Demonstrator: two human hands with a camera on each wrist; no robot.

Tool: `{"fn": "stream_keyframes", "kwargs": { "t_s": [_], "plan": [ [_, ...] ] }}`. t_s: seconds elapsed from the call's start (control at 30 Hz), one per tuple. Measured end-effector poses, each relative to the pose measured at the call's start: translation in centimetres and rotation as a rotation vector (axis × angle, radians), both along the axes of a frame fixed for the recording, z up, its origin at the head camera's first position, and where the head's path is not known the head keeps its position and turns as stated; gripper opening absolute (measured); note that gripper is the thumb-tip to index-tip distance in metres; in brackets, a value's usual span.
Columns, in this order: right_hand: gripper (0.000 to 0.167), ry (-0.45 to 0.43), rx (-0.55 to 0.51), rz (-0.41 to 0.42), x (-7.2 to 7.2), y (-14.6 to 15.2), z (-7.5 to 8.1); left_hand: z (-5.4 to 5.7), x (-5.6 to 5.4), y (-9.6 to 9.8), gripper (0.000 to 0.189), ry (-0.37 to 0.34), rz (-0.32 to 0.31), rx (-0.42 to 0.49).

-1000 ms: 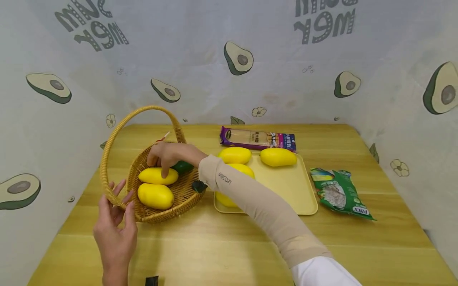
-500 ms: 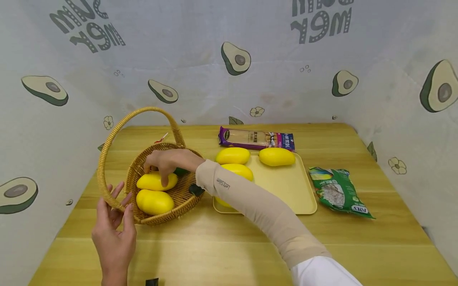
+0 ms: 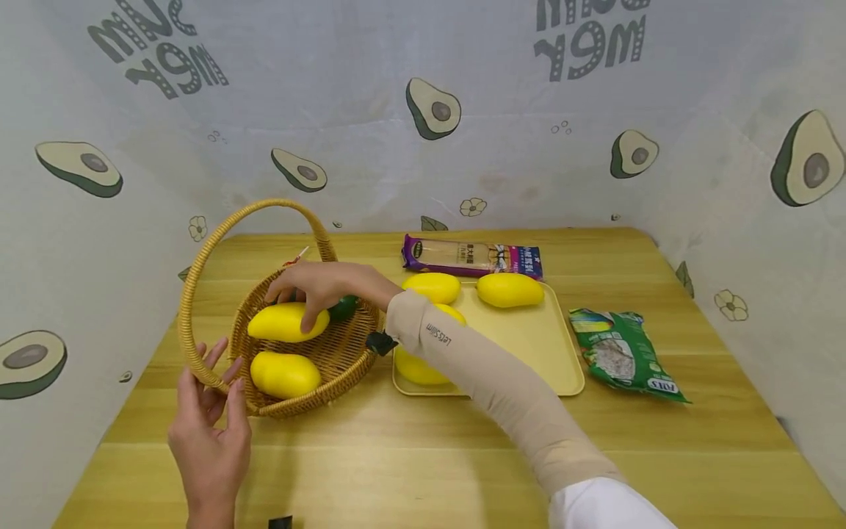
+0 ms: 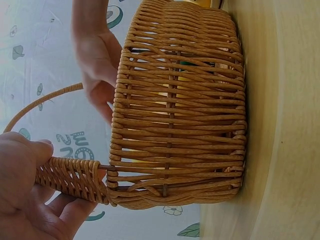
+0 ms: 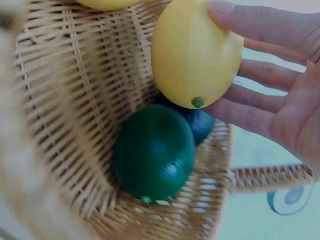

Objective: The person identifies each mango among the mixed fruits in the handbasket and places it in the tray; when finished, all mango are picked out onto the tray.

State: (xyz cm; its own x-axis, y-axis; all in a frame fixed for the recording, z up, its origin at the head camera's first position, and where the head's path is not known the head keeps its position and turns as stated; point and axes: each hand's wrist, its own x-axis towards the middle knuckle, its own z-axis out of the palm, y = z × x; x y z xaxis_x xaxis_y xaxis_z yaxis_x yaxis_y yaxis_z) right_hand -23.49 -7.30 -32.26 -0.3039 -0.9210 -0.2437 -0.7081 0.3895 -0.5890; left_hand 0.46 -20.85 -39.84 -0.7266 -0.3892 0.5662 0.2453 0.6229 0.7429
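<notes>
Yellow mango point(image 3: 280, 322) higher than before between pinching right fingers point(image 5: 267, 74), left fingers point(image 3: 189, 393) curled round handle point(image 3: 187, 316), green fruit point(image 3: 344, 308) partly hidden.

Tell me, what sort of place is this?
Probably a staged tabletop booth: avocado-print sheeting walls in the wood-grain table on three sides, and a wicker basket and a pale yellow tray, both holding yellow mangoes, stand on it.
</notes>
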Motion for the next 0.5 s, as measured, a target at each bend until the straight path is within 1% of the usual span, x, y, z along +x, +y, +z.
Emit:
{"fn": "stream_keyframes", "kwargs": {
  "t_s": [0.07, 0.13, 0.3, 0.4, 0.5],
  "plan": [
    [0.079, -0.015, -0.016, 0.001, 0.0, 0.7, 0.4, 0.0, 0.1, -0.1, 0.075, -0.002, 0.004, -0.002],
    [0.078, -0.005, -0.041, 0.02, 0.2, 1.6, 0.9, 0.0, 0.2, -0.1, 0.075, 0.0, 0.007, -0.005],
    [0.072, 0.076, -0.067, 0.05, 0.6, 4.3, 2.3, 0.0, 0.2, -0.1, 0.075, 0.023, 0.0, -0.008],
    [0.072, 0.132, -0.063, 0.045, 1.1, 6.4, 2.9, -0.1, 0.1, 0.0, 0.076, 0.022, -0.005, -0.012],
    [0.072, 0.161, -0.081, 0.027, 1.8, 8.4, 3.3, -0.1, 0.0, 0.0, 0.075, 0.016, 0.009, -0.017]
  ]
}}
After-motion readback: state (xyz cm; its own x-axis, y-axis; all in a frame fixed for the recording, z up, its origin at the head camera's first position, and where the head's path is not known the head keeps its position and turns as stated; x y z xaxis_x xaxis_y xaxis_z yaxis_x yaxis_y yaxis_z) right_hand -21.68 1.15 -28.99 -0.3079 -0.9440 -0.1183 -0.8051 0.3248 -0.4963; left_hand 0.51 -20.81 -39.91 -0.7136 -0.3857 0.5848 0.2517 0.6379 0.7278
